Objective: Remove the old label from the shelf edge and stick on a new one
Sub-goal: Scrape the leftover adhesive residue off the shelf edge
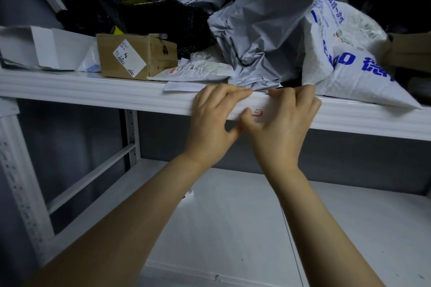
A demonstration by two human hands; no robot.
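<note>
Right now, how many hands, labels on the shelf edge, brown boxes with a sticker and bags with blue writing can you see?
Hands: 2, the left hand and the right hand
Label on the shelf edge: 1
Brown box with a white sticker: 1
White bag with blue writing: 1
Total: 5

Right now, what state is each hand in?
Left hand: grips the shelf edge.
Right hand: grips the shelf edge, thumb on the label.
</note>
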